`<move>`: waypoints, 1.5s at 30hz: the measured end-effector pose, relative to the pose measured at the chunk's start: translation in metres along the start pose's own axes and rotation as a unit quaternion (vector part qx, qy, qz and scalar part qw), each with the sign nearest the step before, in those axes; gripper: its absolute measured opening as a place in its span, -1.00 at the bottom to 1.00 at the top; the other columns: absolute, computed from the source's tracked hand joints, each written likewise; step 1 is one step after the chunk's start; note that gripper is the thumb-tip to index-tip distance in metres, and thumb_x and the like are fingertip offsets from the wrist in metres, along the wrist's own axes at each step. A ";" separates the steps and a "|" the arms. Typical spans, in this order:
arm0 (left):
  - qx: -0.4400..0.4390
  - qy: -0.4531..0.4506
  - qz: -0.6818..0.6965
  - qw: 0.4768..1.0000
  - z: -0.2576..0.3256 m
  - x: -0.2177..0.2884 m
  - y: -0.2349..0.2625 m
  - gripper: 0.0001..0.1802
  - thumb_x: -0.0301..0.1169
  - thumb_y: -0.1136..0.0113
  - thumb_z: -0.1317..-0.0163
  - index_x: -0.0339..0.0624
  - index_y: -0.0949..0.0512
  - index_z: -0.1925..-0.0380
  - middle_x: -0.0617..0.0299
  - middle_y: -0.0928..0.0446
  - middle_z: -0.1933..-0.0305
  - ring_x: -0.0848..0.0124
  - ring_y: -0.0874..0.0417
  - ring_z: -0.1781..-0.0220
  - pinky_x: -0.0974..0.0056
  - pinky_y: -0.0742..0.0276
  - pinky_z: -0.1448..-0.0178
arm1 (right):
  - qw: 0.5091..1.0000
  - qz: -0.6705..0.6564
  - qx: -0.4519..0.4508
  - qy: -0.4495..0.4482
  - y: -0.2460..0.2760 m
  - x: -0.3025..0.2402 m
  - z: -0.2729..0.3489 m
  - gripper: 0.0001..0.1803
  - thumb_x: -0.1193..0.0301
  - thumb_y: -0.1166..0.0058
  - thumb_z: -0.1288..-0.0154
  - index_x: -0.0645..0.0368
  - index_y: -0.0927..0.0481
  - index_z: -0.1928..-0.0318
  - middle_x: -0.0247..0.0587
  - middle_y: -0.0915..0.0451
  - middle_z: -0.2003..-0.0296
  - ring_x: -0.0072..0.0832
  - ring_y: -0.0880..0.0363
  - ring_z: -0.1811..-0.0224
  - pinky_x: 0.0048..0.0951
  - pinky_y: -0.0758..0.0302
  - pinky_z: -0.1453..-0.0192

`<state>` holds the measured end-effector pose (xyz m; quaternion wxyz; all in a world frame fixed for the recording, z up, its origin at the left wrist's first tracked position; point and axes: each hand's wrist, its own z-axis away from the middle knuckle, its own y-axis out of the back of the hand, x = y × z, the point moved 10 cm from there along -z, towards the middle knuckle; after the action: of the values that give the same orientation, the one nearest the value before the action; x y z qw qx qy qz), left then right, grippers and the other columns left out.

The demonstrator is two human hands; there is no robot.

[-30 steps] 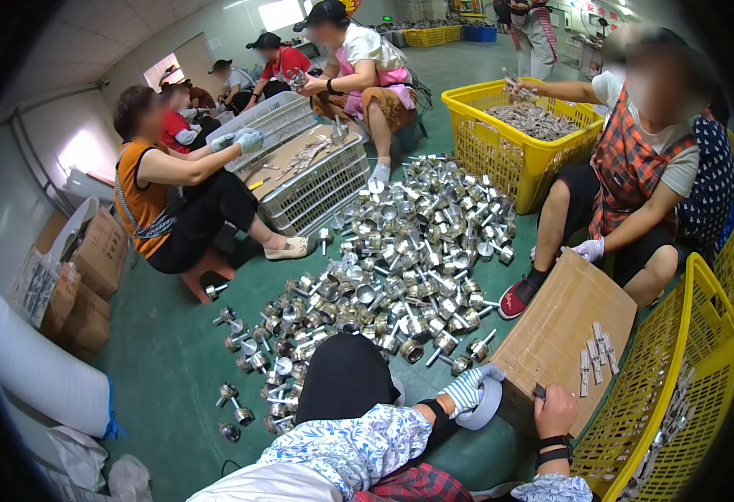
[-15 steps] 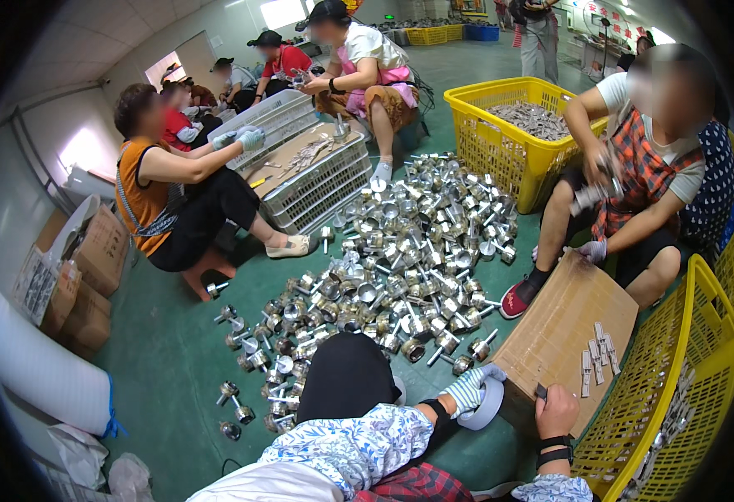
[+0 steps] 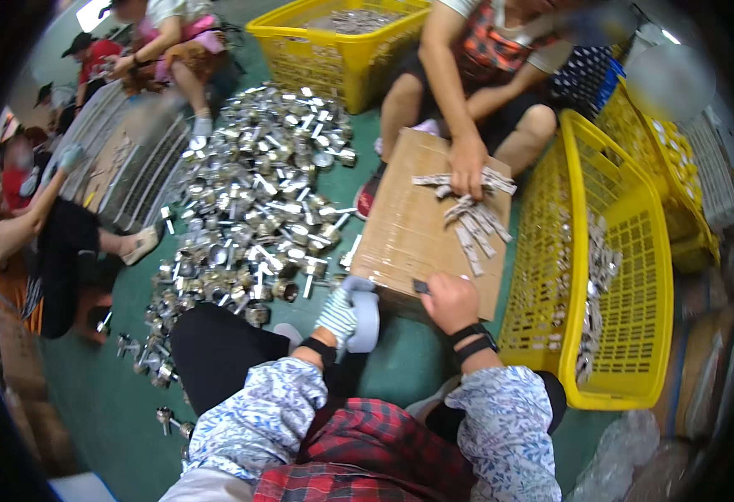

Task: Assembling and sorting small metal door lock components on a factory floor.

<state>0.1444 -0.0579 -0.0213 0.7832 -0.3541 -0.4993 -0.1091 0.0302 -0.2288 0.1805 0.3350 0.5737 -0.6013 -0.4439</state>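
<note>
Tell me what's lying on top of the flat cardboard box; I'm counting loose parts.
On the cardboard box, small silver strips lie scattered, partly under a co-worker's hand. The right hand pinches something small and dark at its near edge.

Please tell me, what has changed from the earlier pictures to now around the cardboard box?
The view swung right and nearer to the cardboard box. The co-worker's hand came down onto the small metal strips lying on the box; earlier both of that person's hands were raised. The left hand, gloved, stays at the box's near corner, and the bare right hand stays on its near edge. The metal pile and yellow basket lie unchanged.
</note>
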 end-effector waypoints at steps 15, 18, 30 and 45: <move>0.000 0.061 0.093 0.994 0.000 -0.007 -0.008 -0.63 -0.63 -0.37 -0.29 -0.14 -0.53 -0.05 0.23 -0.64 0.03 0.40 -0.73 0.03 0.28 -0.67 -0.08 | 0.999 -0.042 0.021 0.022 0.008 0.002 0.003 -0.62 0.27 -0.49 0.04 0.01 -0.50 0.32 -0.27 -0.53 0.44 -0.25 -0.63 0.37 -0.18 -0.51 0.29; -0.009 0.095 0.144 0.985 0.001 -0.013 -0.008 -0.60 -0.66 -0.34 -0.27 -0.13 -0.53 -0.08 0.22 -0.64 0.01 0.38 -0.73 0.00 0.27 -0.67 -0.11 | 0.999 -0.040 0.015 0.022 0.012 -0.001 0.001 -0.64 0.29 -0.48 0.03 0.02 -0.51 0.32 -0.26 -0.55 0.42 -0.24 -0.64 0.36 -0.16 -0.52 0.28; -0.011 -0.163 -0.244 0.956 0.026 0.046 -0.027 -0.64 -0.64 -0.23 -0.28 -0.19 -0.57 -0.08 0.17 -0.69 -0.02 0.33 -0.68 -0.12 0.24 -0.55 -0.29 | 0.999 -0.020 0.025 -0.008 0.012 -0.006 0.007 -0.69 0.33 -0.45 0.07 0.02 -0.50 0.41 -0.19 -0.54 0.46 -0.11 -0.59 0.39 -0.06 -0.45 0.27; -0.023 -0.216 -0.262 0.940 0.026 0.052 -0.031 -0.70 -0.56 -0.38 -0.36 -0.17 -0.56 -0.04 0.16 -0.68 0.02 0.36 -0.67 -0.06 0.23 -0.59 -0.25 | 0.999 -0.035 0.012 -0.006 0.021 -0.007 0.004 -0.72 0.34 -0.42 0.02 0.04 -0.50 0.45 -0.18 -0.54 0.51 -0.10 -0.57 0.43 -0.06 -0.44 0.28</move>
<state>0.1349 -0.0537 0.0433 0.5919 -0.2433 -0.7290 -0.2430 0.0194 -0.2220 0.1992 0.3088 0.5956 -0.5885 -0.4512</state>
